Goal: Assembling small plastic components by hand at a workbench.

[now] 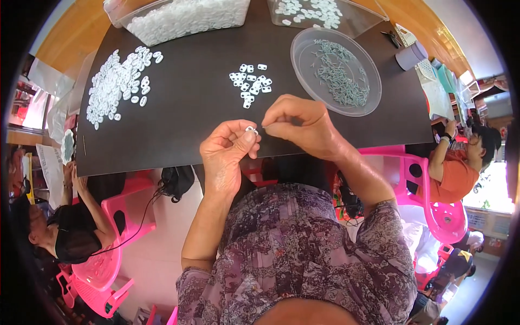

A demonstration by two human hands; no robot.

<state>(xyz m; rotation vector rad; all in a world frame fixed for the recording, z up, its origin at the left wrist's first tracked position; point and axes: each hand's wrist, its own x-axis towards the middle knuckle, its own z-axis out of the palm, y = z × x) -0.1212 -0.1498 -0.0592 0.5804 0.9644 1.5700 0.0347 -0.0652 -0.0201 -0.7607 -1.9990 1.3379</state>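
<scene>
A small white plastic piece (251,129) is pinched between the thumb and fingers of my left hand (226,143), over the table's near edge. Just to its right, my right hand (303,123) has thumb and forefinger pressed together; whatever tiny thing sits between them is too small to name. Beyond my hands lies a loose group of small white pieces with dark holes (250,84). At the left spreads a bigger pile of white oval pieces (116,81). A round clear tray (303,81) behind my right hand holds many thin grey-green pin-like parts (341,76).
A clear bin full of white pieces (187,21) and another clear bin (357,27) stand at the table's far side. Pliers (391,39) and a grey-white cup (410,56) are at the far right. People sit on pink chairs (403,173) to both sides.
</scene>
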